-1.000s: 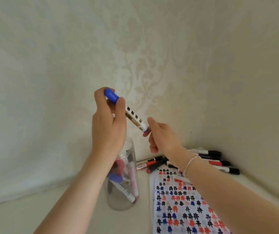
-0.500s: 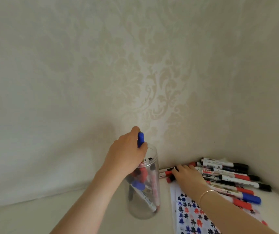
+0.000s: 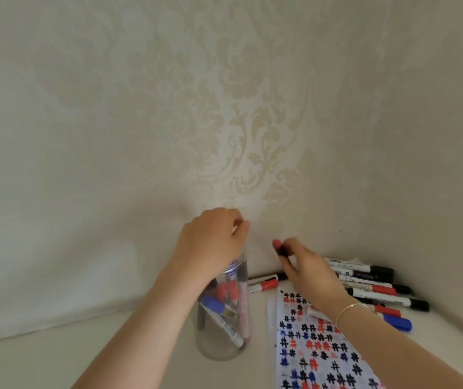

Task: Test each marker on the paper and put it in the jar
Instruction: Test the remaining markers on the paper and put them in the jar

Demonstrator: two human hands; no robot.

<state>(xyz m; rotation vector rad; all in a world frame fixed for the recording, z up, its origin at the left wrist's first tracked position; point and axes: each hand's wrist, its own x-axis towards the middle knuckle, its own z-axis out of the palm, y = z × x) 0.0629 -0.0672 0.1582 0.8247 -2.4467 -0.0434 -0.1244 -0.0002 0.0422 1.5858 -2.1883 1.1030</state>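
Above the jar (image 3: 222, 329), left hand (image 3: 213, 242) curls seemingly empty; right hand (image 3: 306, 269) pinches a marker (image 3: 280, 249).

The left hand (image 3: 213, 242) sits curled over the jar (image 3: 223, 327) mouth. The right hand (image 3: 306, 265) lifts what looks like a black marker (image 3: 282, 251) above the paper (image 3: 320, 349).

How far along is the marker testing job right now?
Several markers sit in the clear plastic jar, and the white paper is covered in hash marks. The right hand holds a black-capped marker; the left hand is over the jar. About ten loose markers remain.
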